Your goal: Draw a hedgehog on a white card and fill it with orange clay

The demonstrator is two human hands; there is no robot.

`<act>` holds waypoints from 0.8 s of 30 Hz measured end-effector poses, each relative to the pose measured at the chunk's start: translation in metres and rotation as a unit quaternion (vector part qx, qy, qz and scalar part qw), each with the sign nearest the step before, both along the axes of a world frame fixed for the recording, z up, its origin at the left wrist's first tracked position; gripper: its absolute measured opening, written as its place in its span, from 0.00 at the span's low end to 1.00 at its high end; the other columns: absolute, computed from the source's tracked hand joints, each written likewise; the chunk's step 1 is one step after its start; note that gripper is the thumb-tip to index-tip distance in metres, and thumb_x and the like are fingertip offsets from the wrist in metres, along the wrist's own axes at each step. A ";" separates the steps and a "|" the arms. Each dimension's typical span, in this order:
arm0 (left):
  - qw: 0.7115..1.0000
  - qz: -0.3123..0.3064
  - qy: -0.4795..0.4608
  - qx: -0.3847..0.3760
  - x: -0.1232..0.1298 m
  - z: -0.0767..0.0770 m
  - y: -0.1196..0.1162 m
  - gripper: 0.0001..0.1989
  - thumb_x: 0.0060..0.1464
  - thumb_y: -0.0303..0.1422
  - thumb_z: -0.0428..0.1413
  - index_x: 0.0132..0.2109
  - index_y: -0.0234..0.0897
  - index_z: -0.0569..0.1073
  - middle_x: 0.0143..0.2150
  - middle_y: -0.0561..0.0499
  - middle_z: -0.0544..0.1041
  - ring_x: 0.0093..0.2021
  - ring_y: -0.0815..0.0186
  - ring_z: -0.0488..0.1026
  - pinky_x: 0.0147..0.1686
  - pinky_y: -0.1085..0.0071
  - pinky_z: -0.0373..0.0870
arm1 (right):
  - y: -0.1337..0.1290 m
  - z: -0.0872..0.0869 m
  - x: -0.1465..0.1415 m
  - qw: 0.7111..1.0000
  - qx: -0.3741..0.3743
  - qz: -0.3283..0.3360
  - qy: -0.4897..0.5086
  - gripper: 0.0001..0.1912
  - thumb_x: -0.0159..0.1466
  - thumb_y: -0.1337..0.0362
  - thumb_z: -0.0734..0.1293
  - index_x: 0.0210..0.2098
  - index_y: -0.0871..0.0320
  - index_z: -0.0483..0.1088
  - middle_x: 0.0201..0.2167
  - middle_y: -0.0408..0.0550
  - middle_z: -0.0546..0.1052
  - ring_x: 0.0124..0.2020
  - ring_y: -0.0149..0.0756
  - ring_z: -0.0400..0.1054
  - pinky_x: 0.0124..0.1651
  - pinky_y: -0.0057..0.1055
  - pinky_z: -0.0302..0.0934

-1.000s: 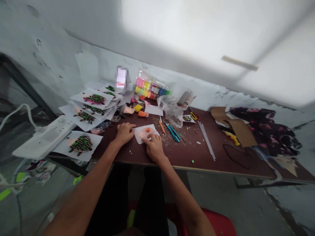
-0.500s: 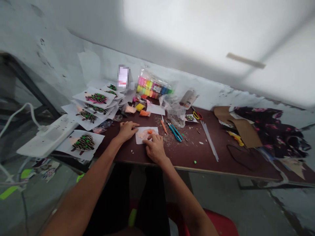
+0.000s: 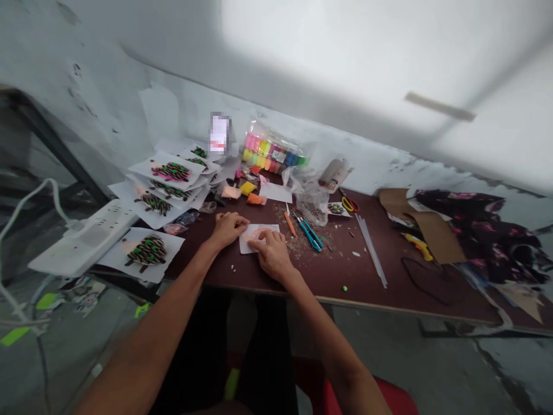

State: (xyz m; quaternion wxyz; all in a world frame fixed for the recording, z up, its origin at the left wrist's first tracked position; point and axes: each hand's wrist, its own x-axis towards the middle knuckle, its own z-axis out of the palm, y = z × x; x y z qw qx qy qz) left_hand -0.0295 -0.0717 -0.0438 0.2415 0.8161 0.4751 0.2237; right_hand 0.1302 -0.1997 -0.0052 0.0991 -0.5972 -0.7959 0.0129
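White paper (image 3: pixel 247 244) w/ peach clay (image 3: pixel 256 234) under hands (image 3: pixel 228 229) (image 3: pixel 273 255)

My left hand (image 3: pixel 228 229) lies on the maroon tabletop (image 3: pixel 341 259) at the edge of a white paper card (image 3: pixel 273 230). My right fingertips (image 3: pixel 259 243) rest on the card beside a pink clay shape (image 3: pixel 254 234). Teal-handled scissors (image 3: pixel 310 234) lie just to the right.
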 end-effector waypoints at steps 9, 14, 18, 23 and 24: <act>0.999 -0.005 -0.043 -0.005 -0.012 0.009 0.002 0.16 0.56 0.37 0.53 0.49 0.44 0.80 0.36 0.51 0.76 0.41 0.60 0.70 0.45 0.63 0.60 | 0.005 0.003 -0.003 1.000 -0.005 0.012 -0.005 0.19 0.66 0.68 0.62 0.54 0.48 0.74 0.50 0.52 0.69 0.51 0.43 0.56 0.54 0.40 0.48; 0.996 -0.054 0.077 -0.009 -0.024 0.020 -0.019 0.25 0.45 0.43 0.61 0.52 0.45 0.77 0.38 0.50 0.75 0.45 0.55 0.69 0.47 0.61 0.57 | 0.003 0.001 -0.004 1.000 0.000 0.003 0.007 0.19 0.66 0.69 0.63 0.54 0.48 0.74 0.49 0.52 0.69 0.51 0.43 0.57 0.53 0.39 0.48; 0.992 -0.065 0.106 -0.017 -0.025 0.018 -0.031 0.28 0.45 0.47 0.61 0.54 0.46 0.75 0.42 0.49 0.74 0.47 0.53 0.67 0.49 0.60 0.55 | 0.004 -0.001 -0.003 1.000 -0.003 0.000 0.031 0.20 0.66 0.71 0.63 0.53 0.48 0.75 0.49 0.51 0.70 0.51 0.42 0.58 0.53 0.38 0.49; 0.991 -0.069 0.108 -0.026 -0.025 0.016 -0.030 0.28 0.47 0.48 0.60 0.55 0.47 0.75 0.43 0.50 0.75 0.48 0.54 0.67 0.51 0.60 0.54 | 0.006 -0.005 0.004 0.998 0.011 -0.021 0.066 0.24 0.64 0.74 0.61 0.53 0.48 0.75 0.48 0.50 0.71 0.48 0.40 0.59 0.52 0.38 0.49; 0.991 -0.070 0.108 -0.027 -0.025 0.016 -0.030 0.28 0.47 0.48 0.60 0.56 0.48 0.75 0.44 0.50 0.74 0.48 0.54 0.67 0.51 0.60 0.54 | 0.006 -0.005 0.006 0.998 0.013 -0.019 0.062 0.24 0.63 0.74 0.62 0.54 0.48 0.75 0.48 0.50 0.71 0.48 0.41 0.59 0.52 0.38 0.49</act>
